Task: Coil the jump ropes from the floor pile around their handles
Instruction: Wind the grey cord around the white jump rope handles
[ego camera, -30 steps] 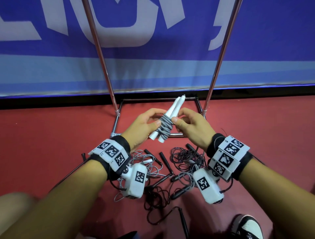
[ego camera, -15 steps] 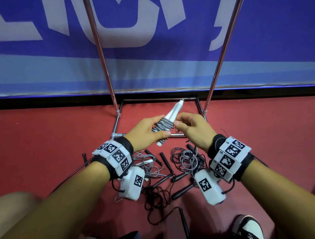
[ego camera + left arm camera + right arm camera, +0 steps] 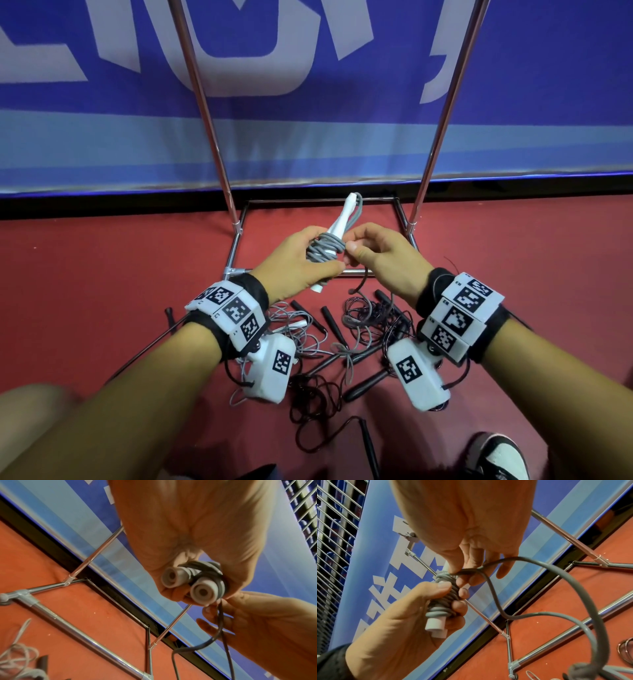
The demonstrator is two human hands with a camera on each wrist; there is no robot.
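My left hand [image 3: 301, 263] grips two white handles [image 3: 337, 228] held side by side, with grey rope [image 3: 323, 248] coiled round their middle. Their round butt ends [image 3: 202, 591] face the left wrist camera. My right hand [image 3: 373, 253] pinches the free grey rope [image 3: 465, 572] right at the top of the coil [image 3: 447, 595]. A loose loop [image 3: 573, 601] of that rope hangs down from the pinch. On the red floor below my wrists lies the pile [image 3: 342, 342] of tangled black and grey ropes with black handles.
A chrome rack frame [image 3: 236, 263] stands on the floor just beyond my hands, its two poles [image 3: 202, 102] rising in front of a blue banner [image 3: 308, 137]. A black and white shoe [image 3: 496, 459] is at the bottom right. A knee shows at the bottom left.
The handles tilted more upright and turned in my left hand. My right hand moved in to the coil and now pinches the rope's free end there, and a loop shows at the handle tip.
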